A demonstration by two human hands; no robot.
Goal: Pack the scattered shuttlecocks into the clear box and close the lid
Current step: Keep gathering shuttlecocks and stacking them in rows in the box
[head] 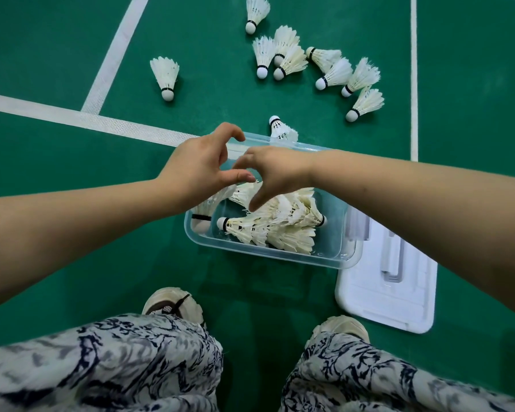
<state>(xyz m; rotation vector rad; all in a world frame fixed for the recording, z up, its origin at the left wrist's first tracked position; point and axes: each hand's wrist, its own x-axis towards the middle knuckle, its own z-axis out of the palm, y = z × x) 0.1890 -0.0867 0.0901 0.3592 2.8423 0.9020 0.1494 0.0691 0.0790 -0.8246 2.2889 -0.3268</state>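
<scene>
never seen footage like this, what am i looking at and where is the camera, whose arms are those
There is no machine: one camera on a person's head looks down at their own bare arms. The left hand and right hand hover over a clear box on a green court floor; packed shuttlecocks lie inside. Beyond it loose shuttlecocks lie scattered, and the white lid lies on the floor at its right. The left hand looks empty, fingers loosely curved. The right hand's fingers are partly hidden, so I cannot tell whether it holds anything.

We're looking down at a badminton court — green sports floor (42, 55), white lines (117, 49) crossing it, shuttlecocks (165, 71) lying scattered.
</scene>
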